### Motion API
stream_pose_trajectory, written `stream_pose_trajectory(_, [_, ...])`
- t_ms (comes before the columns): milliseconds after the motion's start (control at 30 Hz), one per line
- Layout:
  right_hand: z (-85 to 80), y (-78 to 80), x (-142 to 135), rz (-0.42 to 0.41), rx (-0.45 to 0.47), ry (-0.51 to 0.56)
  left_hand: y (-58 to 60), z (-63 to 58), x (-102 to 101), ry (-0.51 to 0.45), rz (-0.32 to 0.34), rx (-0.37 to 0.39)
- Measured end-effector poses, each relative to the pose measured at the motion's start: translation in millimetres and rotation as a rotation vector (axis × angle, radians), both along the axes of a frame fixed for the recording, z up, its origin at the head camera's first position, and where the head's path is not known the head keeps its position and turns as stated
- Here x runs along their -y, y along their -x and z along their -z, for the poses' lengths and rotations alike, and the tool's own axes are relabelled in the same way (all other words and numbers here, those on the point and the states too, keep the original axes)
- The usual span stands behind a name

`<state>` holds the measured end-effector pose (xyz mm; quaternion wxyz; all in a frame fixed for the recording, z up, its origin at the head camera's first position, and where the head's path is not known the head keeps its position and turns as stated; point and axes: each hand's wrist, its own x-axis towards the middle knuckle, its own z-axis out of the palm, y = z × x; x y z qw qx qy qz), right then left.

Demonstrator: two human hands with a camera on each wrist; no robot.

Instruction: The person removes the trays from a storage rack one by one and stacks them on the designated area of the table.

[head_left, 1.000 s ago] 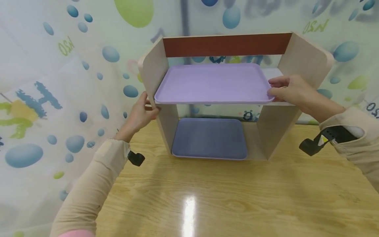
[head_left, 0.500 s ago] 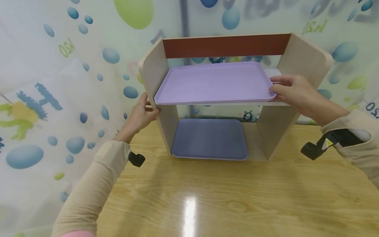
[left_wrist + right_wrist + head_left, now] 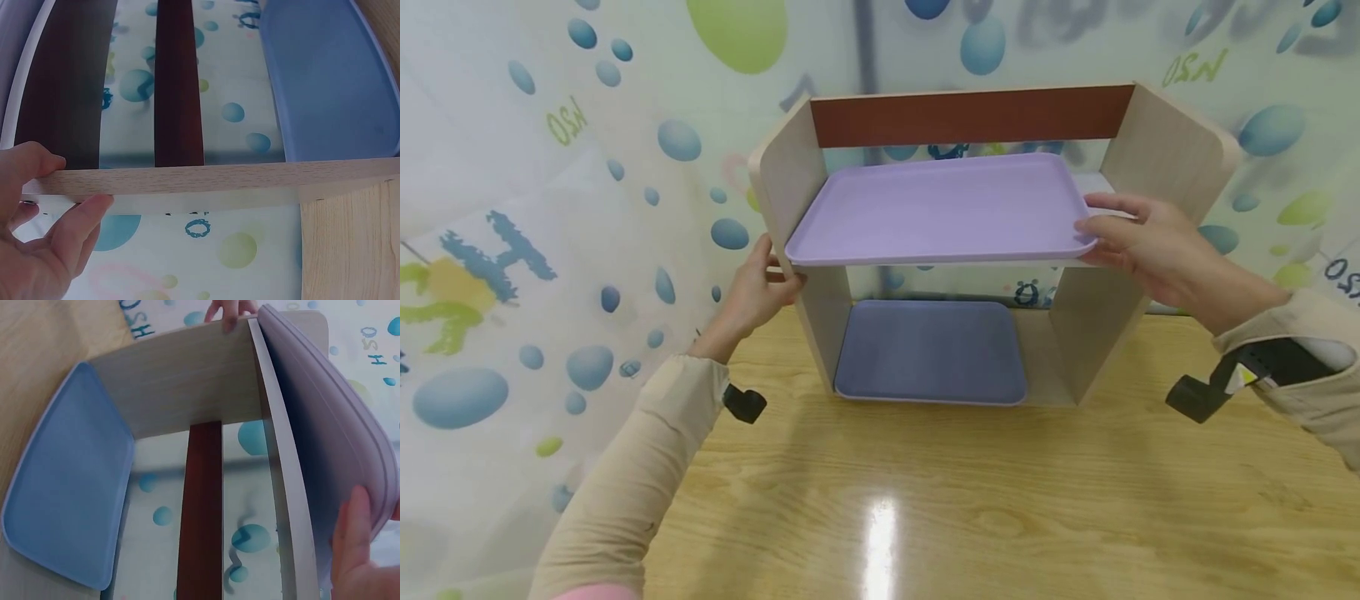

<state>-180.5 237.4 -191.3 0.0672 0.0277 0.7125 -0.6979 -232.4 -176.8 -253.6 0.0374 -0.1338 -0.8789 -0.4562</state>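
Observation:
A lilac tray [image 3: 940, 208] lies along the upper shelf board [image 3: 284, 469] of a small wooden shelf unit [image 3: 1180, 158]. My right hand [image 3: 1157, 242] pinches its right end, thumb above and fingers below. In the right wrist view that end is tilted up, leaving a gap between tray and board. My left hand [image 3: 758, 283] grips the front edge of the unit's left side panel [image 3: 187, 179], close to the tray's left front corner. A grey-blue tray [image 3: 932, 350] lies on the bottom level, toward the left.
The unit stands on a wooden table [image 3: 970, 500] against a patterned wall sheet [image 3: 625, 167]. A red-brown strip [image 3: 970, 117] runs across the upper back. To the right of the lower tray, part of the bottom board [image 3: 1037, 350] shows.
The lilac tray's right end has risen slightly, and its left front corner has shifted a little left. My right hand has moved slightly with it. The left hand keeps its place.

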Motion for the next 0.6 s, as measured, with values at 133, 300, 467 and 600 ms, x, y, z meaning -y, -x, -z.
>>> stream_pose_trajectory(133, [1.0, -2.5, 1.1, 0.020, 0.010, 0.112, 0.2, 0.1, 0.0, 0.006, -0.004, 0.000])
stream_pose_trajectory(300, [3.9, -6.0, 1.8, 0.048, 0.018, 0.171, -0.3, -0.1, -0.4, 0.017, -0.010, 0.002])
stream_pose_trajectory(467, [8.5, -11.3, 1.3, 0.092, -0.013, 0.192, -1.0, 0.0, -0.1, 0.018, -0.002, 0.011])
stream_pose_trajectory(600, [10.2, -15.0, 0.2, 0.123, -0.056, 0.207, -1.7, -0.6, 0.8, 0.005, 0.004, 0.002])
